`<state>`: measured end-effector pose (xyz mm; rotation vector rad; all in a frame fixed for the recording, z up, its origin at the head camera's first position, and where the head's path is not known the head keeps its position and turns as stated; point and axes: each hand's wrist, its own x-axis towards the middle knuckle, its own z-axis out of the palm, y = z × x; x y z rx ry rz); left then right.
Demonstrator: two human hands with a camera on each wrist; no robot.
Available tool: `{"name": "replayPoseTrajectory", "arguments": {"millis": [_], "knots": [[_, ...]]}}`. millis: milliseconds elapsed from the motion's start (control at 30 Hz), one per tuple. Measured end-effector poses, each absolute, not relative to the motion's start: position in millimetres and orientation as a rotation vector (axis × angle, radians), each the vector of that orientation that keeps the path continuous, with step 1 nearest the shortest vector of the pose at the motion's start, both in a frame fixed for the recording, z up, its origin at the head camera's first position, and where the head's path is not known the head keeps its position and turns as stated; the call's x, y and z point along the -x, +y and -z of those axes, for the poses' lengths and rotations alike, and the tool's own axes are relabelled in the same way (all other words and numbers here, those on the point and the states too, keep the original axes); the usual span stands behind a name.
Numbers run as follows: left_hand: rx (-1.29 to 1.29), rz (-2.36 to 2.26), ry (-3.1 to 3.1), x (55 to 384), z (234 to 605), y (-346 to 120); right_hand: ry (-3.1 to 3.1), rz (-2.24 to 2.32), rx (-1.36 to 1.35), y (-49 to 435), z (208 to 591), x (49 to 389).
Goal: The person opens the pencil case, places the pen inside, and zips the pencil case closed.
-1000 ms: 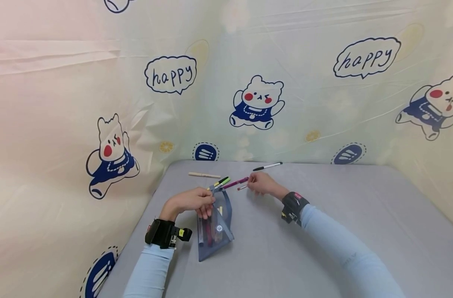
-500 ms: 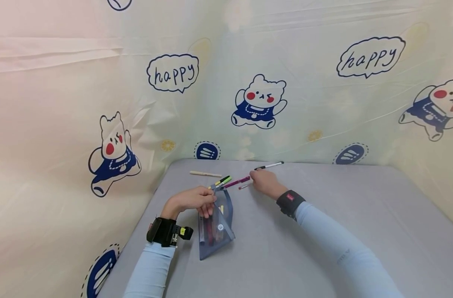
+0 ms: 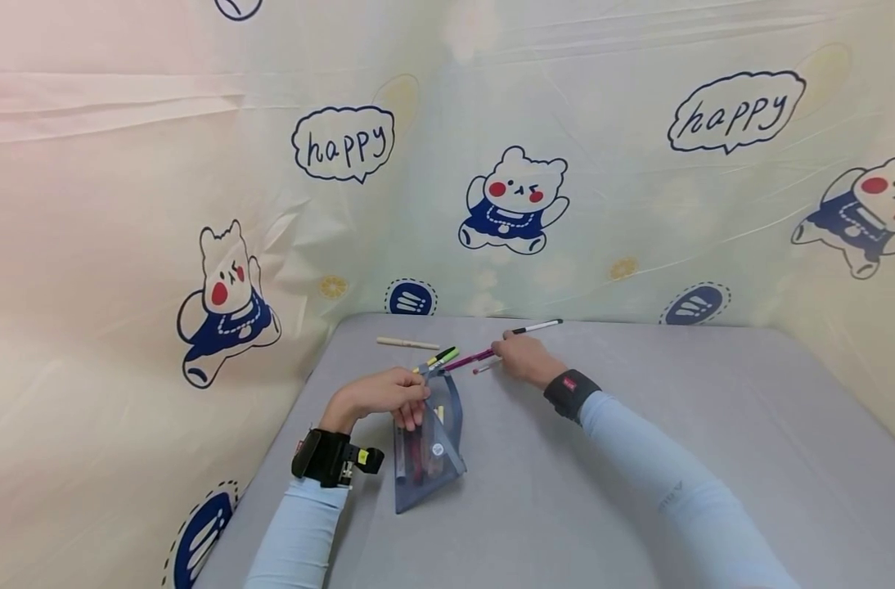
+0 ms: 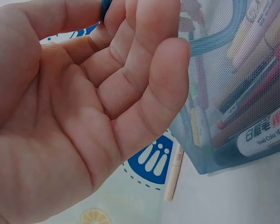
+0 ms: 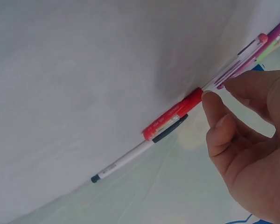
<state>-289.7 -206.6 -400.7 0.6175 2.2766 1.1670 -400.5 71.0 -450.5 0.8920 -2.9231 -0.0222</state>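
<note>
My left hand (image 3: pixel 380 395) grips the top edge of a blue-grey mesh pencil case (image 3: pixel 427 496) that holds several pens. Through the mesh (image 4: pixel 203 161), in the left wrist view, a marker with a white label (image 4: pixel 266 133) and pinkish and pale pens show. My right hand (image 3: pixel 524 358) is low over the pens further back. Its thumb and index fingertip are right at a red-capped pen with a clear barrel (image 5: pixel 175 114), a small gap between them. Beside that pen lie a white pen with a black clip (image 5: pixel 126 161) and a magenta pen (image 5: pixel 279 31).
A beige pen (image 3: pixel 407 343) lies at the back left of the grey table (image 3: pixel 609 507). Yellow and green pens (image 3: pixel 442 358) lie just behind the case's mouth. A printed cloth (image 3: pixel 418 213) hangs along the table's back edge.
My right hand has turned and shifted slightly back towards the white pen, its fingers now over the red-capped pen. The left hand and the case hold their place.
</note>
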Motion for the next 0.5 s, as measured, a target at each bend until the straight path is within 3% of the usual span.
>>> {"name": "replayPoseTrajectory", "arguments": {"millis": [500], "knots": [[-0.610,-1.161,2.272,291,400,-208,-2.796,0.246,-0.943,70,461,408]]}}
